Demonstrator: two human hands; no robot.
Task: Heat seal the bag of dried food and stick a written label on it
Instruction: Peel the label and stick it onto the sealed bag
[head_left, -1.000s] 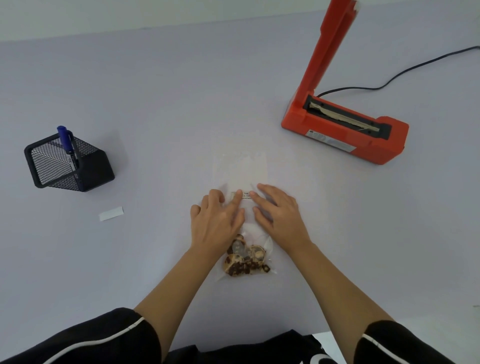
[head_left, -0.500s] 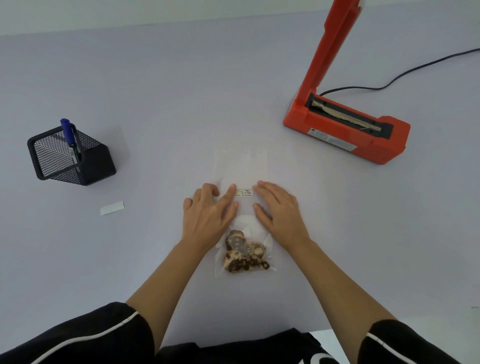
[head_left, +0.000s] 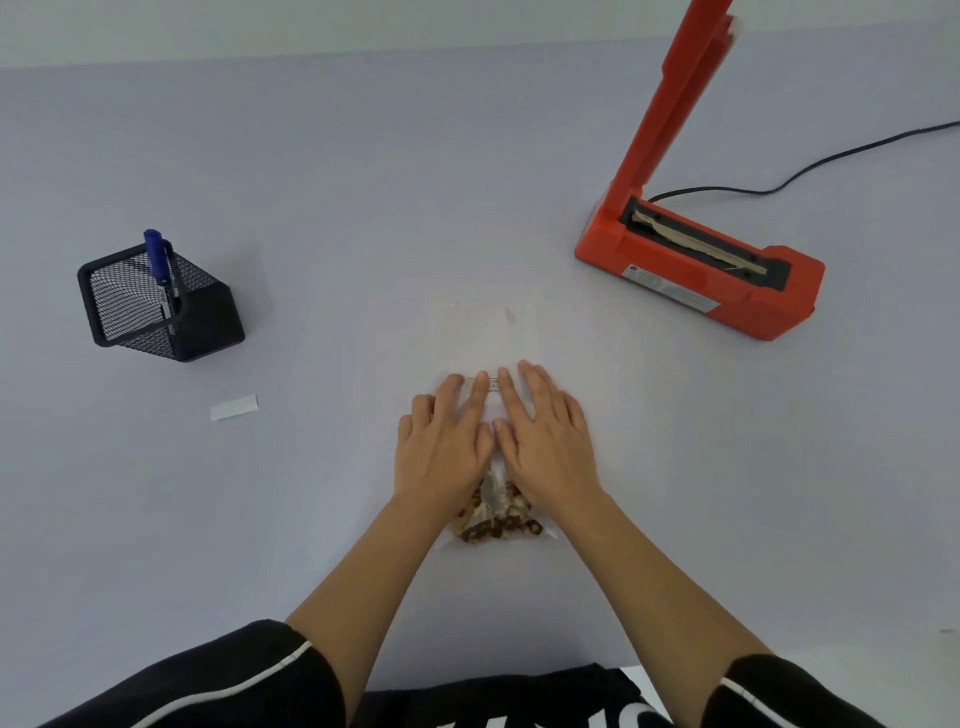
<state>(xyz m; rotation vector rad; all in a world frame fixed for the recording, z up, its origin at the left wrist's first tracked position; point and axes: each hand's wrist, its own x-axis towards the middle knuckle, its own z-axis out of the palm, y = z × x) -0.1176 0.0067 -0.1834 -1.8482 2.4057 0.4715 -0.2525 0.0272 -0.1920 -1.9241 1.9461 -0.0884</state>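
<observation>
A clear plastic bag lies flat on the table in front of me, with brown dried food bunched at its near end. A small written label sits across the bag's middle. My left hand and my right hand both lie flat on the bag, side by side, fingertips pressing on the label. Most of the label is hidden under my fingers.
An orange heat sealer stands at the right with its arm raised and a black cable running off right. A black mesh pen holder with a blue pen stands at left. A white paper strip lies near it.
Both hands have slid closer together over the label; the left hand moved right until its fingers meet those of the right hand. The bag stays in place.
</observation>
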